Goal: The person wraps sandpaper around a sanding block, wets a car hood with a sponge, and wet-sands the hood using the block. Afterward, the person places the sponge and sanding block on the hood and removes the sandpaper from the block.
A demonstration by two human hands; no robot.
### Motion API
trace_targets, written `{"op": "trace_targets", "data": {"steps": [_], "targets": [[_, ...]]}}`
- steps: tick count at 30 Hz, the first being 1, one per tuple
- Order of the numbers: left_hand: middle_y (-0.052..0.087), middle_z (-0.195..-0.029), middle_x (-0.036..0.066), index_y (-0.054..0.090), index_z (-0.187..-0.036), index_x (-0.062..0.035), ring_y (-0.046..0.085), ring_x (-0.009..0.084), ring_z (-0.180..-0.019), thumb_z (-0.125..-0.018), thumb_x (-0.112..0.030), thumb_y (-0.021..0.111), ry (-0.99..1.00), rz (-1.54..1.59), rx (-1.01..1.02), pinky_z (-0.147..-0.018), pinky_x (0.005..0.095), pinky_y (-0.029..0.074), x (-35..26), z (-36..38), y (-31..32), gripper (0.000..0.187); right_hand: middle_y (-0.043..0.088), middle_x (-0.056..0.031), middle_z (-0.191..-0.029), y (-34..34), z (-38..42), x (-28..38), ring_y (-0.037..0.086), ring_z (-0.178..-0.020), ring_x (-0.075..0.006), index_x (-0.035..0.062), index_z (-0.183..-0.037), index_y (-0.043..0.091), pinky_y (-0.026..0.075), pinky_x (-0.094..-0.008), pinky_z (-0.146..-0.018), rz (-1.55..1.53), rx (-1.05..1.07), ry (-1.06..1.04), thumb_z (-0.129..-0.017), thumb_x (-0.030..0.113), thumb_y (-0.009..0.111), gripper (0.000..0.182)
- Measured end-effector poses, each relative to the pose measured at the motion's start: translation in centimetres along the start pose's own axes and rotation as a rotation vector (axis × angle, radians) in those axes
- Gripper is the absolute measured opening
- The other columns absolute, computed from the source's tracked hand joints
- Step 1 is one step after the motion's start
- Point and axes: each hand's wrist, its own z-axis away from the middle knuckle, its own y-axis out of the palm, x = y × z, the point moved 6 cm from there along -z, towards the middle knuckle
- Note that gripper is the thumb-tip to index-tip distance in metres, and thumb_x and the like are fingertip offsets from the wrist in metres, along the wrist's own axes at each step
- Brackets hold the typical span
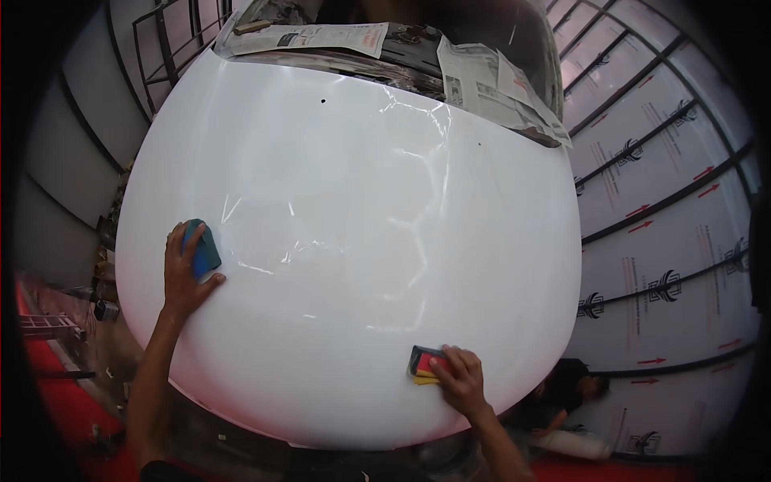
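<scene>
A glossy white car hood fills the middle of the head view, with bright light reflections across it. On its left side my left hand is closed round a blue and dark green sanding block, pressed against the surface. Lower down and to the right, my right hand grips a smaller sanding block with red, black and yellow layers. That block also rests on the hood, near its front edge. The undersides of both blocks are hidden.
Newspaper sheets and more newspaper cover the windshield base. A person in dark clothing crouches at the right, beside the hood. Printed wall panels stand on the right. A metal ladder is at the left.
</scene>
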Motion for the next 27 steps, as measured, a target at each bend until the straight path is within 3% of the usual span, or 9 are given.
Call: {"op": "trace_targets", "data": {"steps": [6,9,12,14,16,18,20,23,27], "targets": [[0.045,-0.168,0.021,0.049,-0.168,-0.0186,0.041,0.0490,-0.157,-0.069,-0.041,0.098,-0.010,-0.003,0.010,-0.128,0.0604,0.041,0.8,0.2,0.6,0.112,0.064,-0.0142,-0.156,0.7,-24.5,-15.8,0.062,-0.137,-0.0349,0.0235,-0.156,0.068,0.049,-0.0479,-0.115,-0.032,-0.058,0.060,-0.092,0.003,0.080,0.069],[0.044,-0.168,0.023,0.049,-0.168,-0.0169,0.044,0.0482,-0.156,-0.074,-0.053,0.095,0.009,0.009,0.016,-0.125,0.0598,0.044,1.5,0.0,0.8,0.111,0.069,-0.0127,-0.148,3.6,-36.1,-25.9,0.064,-0.132,-0.0359,0.0261,-0.155,0.069,0.051,-0.0498,-0.113,0.076,-0.199,0.148,-0.104,0.019,0.070,0.051],[0.044,-0.167,0.024,0.049,-0.169,-0.0151,0.049,0.0456,-0.153,-0.079,-0.071,0.089,0.001,-0.008,0.019,-0.121,0.0579,0.047,1.6,0.7,1.1,0.113,0.069,-0.0085,-0.150,6.6,-46.1,-33.9,0.062,-0.137,-0.0342,0.0371,-0.158,0.067,0.049,-0.0550,-0.118,0.274,-0.193,0.491,-0.111,0.043,0.056,0.048],[0.044,-0.167,0.024,0.049,-0.169,-0.0147,0.050,0.0447,-0.152,-0.080,-0.074,0.087,0.011,0.014,0.014,-0.120,0.0573,0.048,1.6,0.3,1.0,0.114,0.066,-0.0135,-0.154,7.7,-48.6,-35.8,0.064,-0.134,-0.0455,0.0464,-0.164,0.055,0.050,-0.0610,-0.117,0.343,-0.204,0.582,-0.111,0.043,0.049,0.053],[0.045,-0.166,0.023,0.049,-0.169,-0.0157,0.051,0.0430,-0.151,-0.081,-0.071,0.087,0.004,0.044,0.013,-0.120,0.0569,0.048,1.5,0.6,1.3,0.111,0.065,-0.0130,-0.156,8.1,-48.1,-37.1,0.062,-0.137,-0.0457,0.0469,-0.164,0.054,0.050,-0.0612,-0.118,0.302,-0.178,0.536,-0.112,0.045,0.047,0.053],[0.046,-0.166,0.022,0.049,-0.169,-0.0171,0.051,0.0425,-0.151,-0.080,-0.065,0.090,-0.008,0.085,0.000,-0.121,0.0567,0.048,1.7,0.4,1.1,0.109,0.064,-0.0103,-0.156,7.5,-48.2,-35.6,0.061,-0.140,-0.0420,0.0448,-0.164,0.056,0.049,-0.0599,-0.118,0.300,-0.172,0.535,-0.113,0.046,0.049,0.051],[0.047,-0.165,0.019,0.051,-0.168,-0.0202,0.051,0.0411,-0.150,-0.073,-0.043,0.095,-0.002,0.053,0.004,-0.122,0.0544,0.049,0.8,0.0,0.7,0.108,0.065,-0.0055,-0.156,7.6,-45.8,-32.1,0.059,-0.142,-0.0344,0.0402,-0.162,0.061,0.047,-0.0571,-0.118,0.328,-0.161,0.600,-0.113,0.045,0.055,0.049],[0.048,-0.165,0.018,0.051,-0.167,-0.0210,0.051,0.0409,-0.150,-0.070,-0.026,0.098,-0.016,0.090,0.000,-0.124,0.0521,0.049,-0.1,0.1,0.2,0.108,0.064,-0.0074,-0.157,7.7,-39.9,-26.4,0.058,-0.142,-0.0345,0.0360,-0.158,0.065,0.047,-0.0553,-0.118,0.259,-0.266,0.452,-0.112,0.040,0.060,0.046],[0.051,-0.163,0.018,0.052,-0.166,-0.0220,0.050,0.0424,-0.151,-0.073,-0.024,0.097,0.003,0.083,-0.030,-0.125,0.0524,0.048,0.3,0.4,-0.1,0.104,0.061,-0.0151,-0.158,5.8,-28.6,-12.6,0.057,-0.139,-0.0366,0.0281,-0.158,0.065,0.042,-0.0523,-0.121,0.091,-0.293,0.325,-0.108,0.020,0.068,0.051]]}}
